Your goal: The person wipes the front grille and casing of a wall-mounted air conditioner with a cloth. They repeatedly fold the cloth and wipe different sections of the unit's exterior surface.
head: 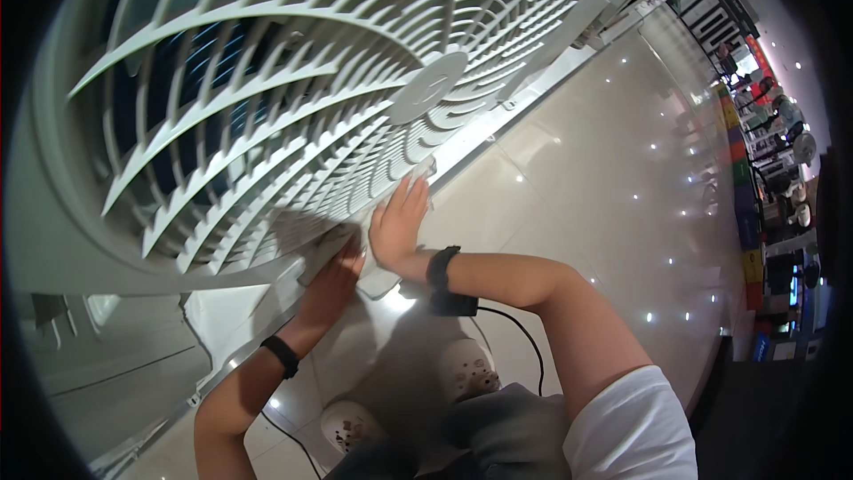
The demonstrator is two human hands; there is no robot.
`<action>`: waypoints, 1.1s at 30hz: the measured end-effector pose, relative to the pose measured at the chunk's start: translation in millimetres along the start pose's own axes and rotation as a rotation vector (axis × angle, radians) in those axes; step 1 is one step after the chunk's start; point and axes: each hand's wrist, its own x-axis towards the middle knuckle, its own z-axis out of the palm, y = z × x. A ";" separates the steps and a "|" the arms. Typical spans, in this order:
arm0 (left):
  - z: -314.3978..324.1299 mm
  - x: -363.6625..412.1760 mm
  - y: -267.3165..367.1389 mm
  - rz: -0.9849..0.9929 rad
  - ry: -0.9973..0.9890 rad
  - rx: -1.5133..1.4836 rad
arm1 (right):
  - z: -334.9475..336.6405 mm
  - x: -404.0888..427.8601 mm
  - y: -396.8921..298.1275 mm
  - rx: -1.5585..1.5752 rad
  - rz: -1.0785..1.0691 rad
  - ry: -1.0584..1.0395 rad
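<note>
A large white plastic fan grille [266,93] with curved slats and a round hub disc [430,88] fills the upper left. It looks like the front of an outdoor air-conditioner unit. My right hand [400,223] lies flat with fingers stretched along the grille's lower rim, pressing a pale cloth [423,168] there. Just left of it, my left hand [336,273] presses a greyish cloth [324,255] against the same rim. Whether both hands share one cloth, I cannot tell. Black bands circle both wrists.
Shiny floor tiles [573,167] spread to the right. A metal-edged base strip [480,130] runs under the unit. A black cable [533,347] hangs from the right wristband's box. My light clogs [350,425] stand below. Colored boxes [746,213] and people appear far right.
</note>
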 end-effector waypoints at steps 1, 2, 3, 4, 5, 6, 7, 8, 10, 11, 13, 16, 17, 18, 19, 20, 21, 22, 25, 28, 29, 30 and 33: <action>0.4 -13.7 -3.2 0.017 -0.018 0.010 | 2.7 -10.0 -9.7 -0.005 0.028 -0.013; 1.5 -25.8 -6.7 0.035 -0.036 0.019 | 5.2 -18.5 -18.2 -0.011 0.058 -0.026; -3.3 -31.4 -8.9 0.051 -0.053 0.029 | 8.2 -23.3 -24.1 -0.016 0.084 -0.039; -7.3 -34.5 -10.1 0.052 -0.062 0.009 | 10.5 -24.3 -26.2 -0.012 0.107 -0.024; -11.3 -36.2 -10.8 0.056 -0.071 -0.011 | 11.5 -24.3 -26.5 -0.019 0.101 -0.030; -15.9 -33.7 -10.3 0.057 -0.075 -0.032 | 10.7 -21.6 -24.1 -0.029 0.090 -0.033; -13.5 -30.6 -9.2 0.033 -0.021 -0.065 | 10.0 -18.5 -21.2 -0.039 0.081 -0.035; -5.5 -26.4 -7.5 0.012 0.032 -0.098 | 10.0 -15.5 -18.5 -0.051 0.085 -0.024; 5.4 -6.1 -3.9 -0.026 0.091 -0.191 | 7.0 -1.0 -7.6 -0.082 0.091 0.014; 8.0 5.4 -2.6 -0.049 0.088 -0.249 | 4.5 9.0 -0.5 -0.073 0.091 0.035; 5.7 32.6 -1.8 -0.014 0.066 -0.276 | 0.2 32.1 21.5 -0.057 0.099 0.081; 3.0 75.4 2.6 0.086 0.012 -0.160 | -3.3 68.9 56.7 -0.112 0.034 0.157; 12.6 85.1 4.0 0.074 -0.012 -0.104 | -1.5 78.7 63.8 -0.105 0.002 0.191; 22.7 93.1 4.3 0.064 -0.032 -0.054 | -4.3 86.4 68.3 -0.098 0.022 0.139; 28.5 99.3 6.2 0.051 -0.038 -0.063 | -13.7 87.7 67.7 -0.071 0.064 0.115; 33.3 102.5 7.7 0.035 -0.045 -0.070 | -22.2 85.5 65.5 -0.042 0.103 0.089; 35.5 106.8 11.1 0.026 -0.047 -0.080 | -32.1 82.5 66.7 -0.017 0.144 0.069; 35.0 102.9 9.8 0.078 -0.055 -0.030 | -33.0 75.0 70.4 -0.019 0.149 0.023; 19.6 68.7 1.9 0.159 0.009 0.028 | -32.7 39.0 58.5 0.145 0.155 -0.052; -4.7 16.5 -3.2 0.083 0.088 -0.344 | -48.5 -6.3 21.4 0.221 0.140 -0.322; -11.1 -0.7 -6.9 0.087 0.034 -0.263 | -51.4 -20.4 14.5 0.244 0.098 -0.351; -17.6 -18.0 -11.6 0.088 -0.023 -0.181 | -52.7 -33.9 8.0 0.270 0.055 -0.383; -47.5 -37.6 -11.6 0.040 -0.118 -0.081 | -59.6 -59.8 -10.2 0.395 0.069 -0.516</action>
